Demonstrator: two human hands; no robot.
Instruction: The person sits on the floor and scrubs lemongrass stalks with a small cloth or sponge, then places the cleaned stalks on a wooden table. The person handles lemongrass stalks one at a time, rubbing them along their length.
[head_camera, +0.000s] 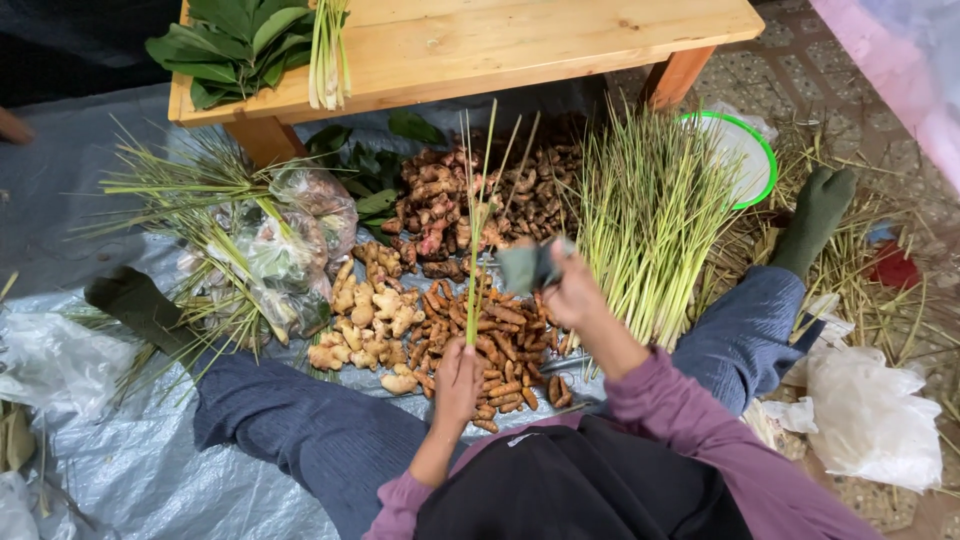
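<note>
The lemongrass stalks (473, 215) stand upright, pinched at their base in the closed left hand (457, 385); above and right of that grip, the right hand (572, 290) clasps a folded leaf (527, 266); keeping the base pinch firm should steady the stalks.

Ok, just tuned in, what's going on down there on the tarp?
A person sits on a grey tarp with legs spread. The left hand grips a few lemongrass stalks upright by their lower ends; the right hand holds a folded green leaf against them. Between the legs lie piles of ginger and orange turmeric, with loose lemongrass to the right. A low wooden bench stands beyond.
</note>
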